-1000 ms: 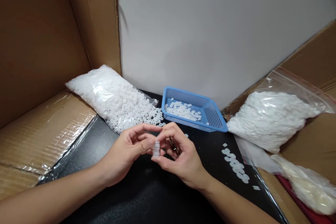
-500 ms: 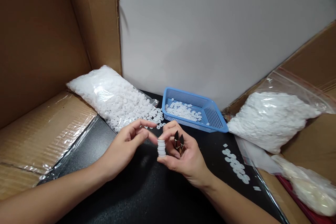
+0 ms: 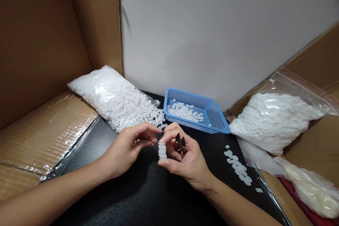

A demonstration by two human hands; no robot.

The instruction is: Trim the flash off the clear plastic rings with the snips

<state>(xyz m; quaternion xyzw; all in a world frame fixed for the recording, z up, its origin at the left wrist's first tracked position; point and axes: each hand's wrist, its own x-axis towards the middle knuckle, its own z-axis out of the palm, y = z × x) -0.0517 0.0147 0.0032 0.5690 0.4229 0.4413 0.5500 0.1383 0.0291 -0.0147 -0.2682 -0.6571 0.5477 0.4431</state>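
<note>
Between the thumb and index finger of my right hand [image 3: 185,155] is an upright stack of white discs [image 3: 162,151]. The same hand also holds small dark-bladed snips [image 3: 180,144] in its palm, blades pointing up. Just left of the stack, my left hand [image 3: 132,144] has its fingers curved toward the top of the stack. Its fingertips are bunched near one another, and whether anything lies between them is too small to tell. Behind my left hand, loose white rings [image 3: 158,117] spill from a clear bag of rings [image 3: 113,95].
A blue basket [image 3: 197,125] with white discs stands behind my hands. On the black table [image 3: 127,197], a group of white discs [image 3: 238,167] lies at right. Beyond are a full clear bag [image 3: 278,120], a plastic bag on red [image 3: 312,190], and cardboard walls [image 3: 100,17].
The fingers of my left hand have drawn in and curled, with the index finger now nearer the stack's top. My right hand and the stack have barely moved.
</note>
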